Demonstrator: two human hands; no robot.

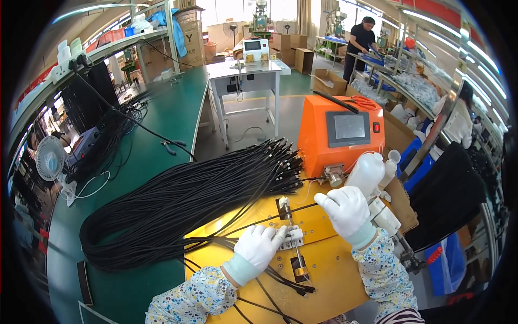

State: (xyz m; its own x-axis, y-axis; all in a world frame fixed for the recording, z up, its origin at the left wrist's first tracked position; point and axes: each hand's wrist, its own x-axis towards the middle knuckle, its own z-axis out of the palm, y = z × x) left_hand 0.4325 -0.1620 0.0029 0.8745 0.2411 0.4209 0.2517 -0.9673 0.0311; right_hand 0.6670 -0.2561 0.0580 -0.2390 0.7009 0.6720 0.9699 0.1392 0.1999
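The left hand (259, 245) presses its fingers down on a small white clamp (294, 236) on the yellow plate (334, 270), and the right hand (345, 208) pinches a thin black cable (294, 209) running across to it. The cable looks light and bendy, so hold it near its end. Behind the left hand lies a big cable bundle (178, 210) on the green desk (162, 119); past the right hand sits an orange machine (340, 132).
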